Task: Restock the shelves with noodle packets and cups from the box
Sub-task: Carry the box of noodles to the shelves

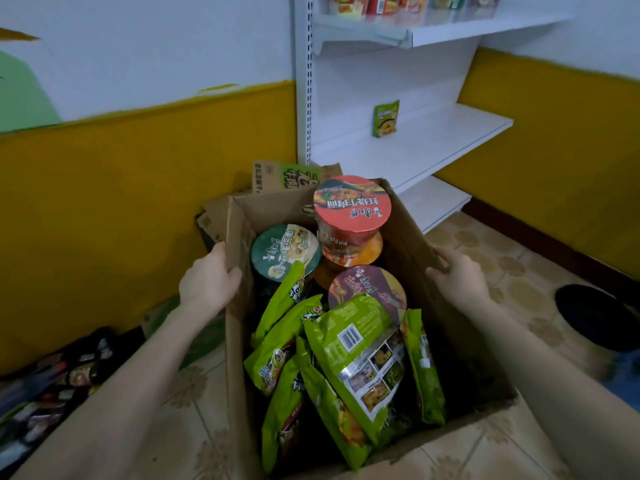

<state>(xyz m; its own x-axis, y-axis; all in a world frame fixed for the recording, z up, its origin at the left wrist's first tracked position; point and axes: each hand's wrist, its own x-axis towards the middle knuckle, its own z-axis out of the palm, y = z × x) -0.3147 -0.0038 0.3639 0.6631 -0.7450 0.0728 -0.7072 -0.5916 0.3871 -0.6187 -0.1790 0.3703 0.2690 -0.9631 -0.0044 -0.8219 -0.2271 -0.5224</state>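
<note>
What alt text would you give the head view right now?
The left hand and right hand grip opposite walls of an open cardboard box holding green noodle packets and noodle cups, a red-lidded cup highest. Behind, a white shelf carries one lone green packet.

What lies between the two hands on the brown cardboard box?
Head view: between the left hand and right hand, gripping the walls of the brown cardboard box, stand a green-lidded noodle cup and a maroon-lidded noodle cup, green noodle packets leaning on them.

Box (237, 358) sits on the floor (194, 410) before the shelves (415, 147), with cups (352, 206) in its far half and packets (349, 344) nearer.
</note>
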